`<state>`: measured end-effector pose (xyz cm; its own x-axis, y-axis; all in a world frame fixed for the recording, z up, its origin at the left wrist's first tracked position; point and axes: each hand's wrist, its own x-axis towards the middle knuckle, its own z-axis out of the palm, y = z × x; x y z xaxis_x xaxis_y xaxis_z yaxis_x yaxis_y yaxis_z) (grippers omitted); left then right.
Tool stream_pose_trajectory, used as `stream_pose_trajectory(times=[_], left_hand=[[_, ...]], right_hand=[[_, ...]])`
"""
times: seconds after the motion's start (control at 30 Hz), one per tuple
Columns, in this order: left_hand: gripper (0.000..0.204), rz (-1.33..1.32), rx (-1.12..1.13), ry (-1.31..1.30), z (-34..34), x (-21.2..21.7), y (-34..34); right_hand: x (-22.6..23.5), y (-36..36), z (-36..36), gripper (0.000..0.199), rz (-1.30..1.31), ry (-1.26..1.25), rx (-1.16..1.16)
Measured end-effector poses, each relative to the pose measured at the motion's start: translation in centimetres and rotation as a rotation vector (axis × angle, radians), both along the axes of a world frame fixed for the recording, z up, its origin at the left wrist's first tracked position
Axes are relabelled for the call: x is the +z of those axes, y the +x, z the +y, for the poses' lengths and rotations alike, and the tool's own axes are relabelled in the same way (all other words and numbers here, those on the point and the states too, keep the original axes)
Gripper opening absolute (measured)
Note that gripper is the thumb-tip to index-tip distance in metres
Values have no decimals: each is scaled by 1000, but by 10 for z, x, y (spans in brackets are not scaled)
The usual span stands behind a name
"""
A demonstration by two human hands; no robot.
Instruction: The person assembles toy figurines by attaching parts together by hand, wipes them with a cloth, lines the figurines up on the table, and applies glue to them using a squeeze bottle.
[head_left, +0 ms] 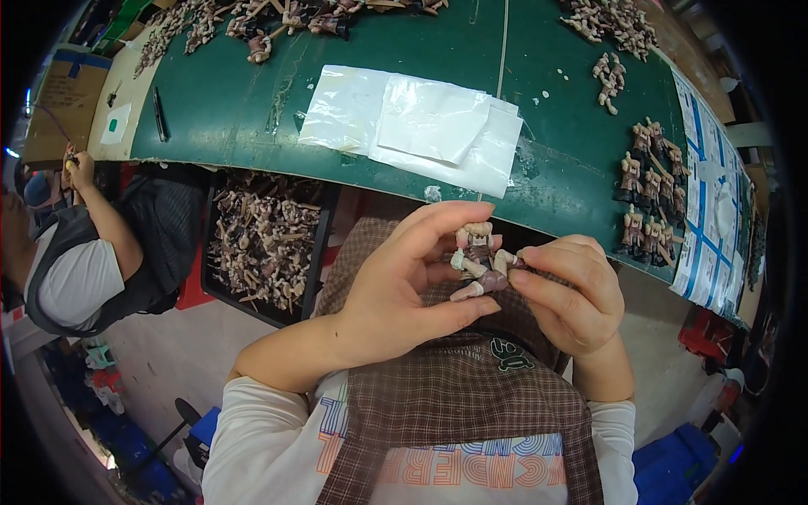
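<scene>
Broadly, a green surface (572, 126) stretches across the upper view, its near edge just beyond the hands. Below it, a brown checked apron (454, 396) covers the front of the person's white shirt (252, 438). At the far left sits a co-worker (76, 290) in a white sleeve, one hand raised around a small thing too blurred to name. Along the surface's right edge runs a blue-and-white printed sheet (707, 194). Under the near edge, left of the apron, a black tray (325, 244) is heaped with figure parts. White papers (429, 118) in clear plastic lie near the middle of the near edge. The left hand (387, 295) has its grip curled around a small toy figure (478, 242), thumb below and fingers behind; the right hand (581, 290) has a narrow grip, fingertips pinching a slim part at the figure's right side. Both are over the apron, just short of the surface. Similar figures (652, 185) stand grouped at right, beside the printed sheet. Whether the pale and brown pieces in hand are one figure or two, I cannot tell.
</scene>
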<state>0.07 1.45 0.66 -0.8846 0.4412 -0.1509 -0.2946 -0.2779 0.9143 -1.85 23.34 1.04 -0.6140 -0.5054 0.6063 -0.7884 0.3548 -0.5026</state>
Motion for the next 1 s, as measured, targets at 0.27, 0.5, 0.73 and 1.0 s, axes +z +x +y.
stream_pose_trajectory(times=[0.27, 0.5, 0.73, 1.0], left_hand=[[58, 9, -54, 277, -4, -22, -7], [40, 1, 103, 265, 8, -35, -6], [41, -173, 203, 275, 12, -26, 0], [42, -474, 174, 265, 16, -28, 13]], right_hand=[[4, 3, 3, 26, 2, 15, 4], [1, -3, -7, 30, -44, -18, -46], [-13, 7, -16, 45, -116, 7, -115], [-34, 15, -21, 48, 215, 242, -279]])
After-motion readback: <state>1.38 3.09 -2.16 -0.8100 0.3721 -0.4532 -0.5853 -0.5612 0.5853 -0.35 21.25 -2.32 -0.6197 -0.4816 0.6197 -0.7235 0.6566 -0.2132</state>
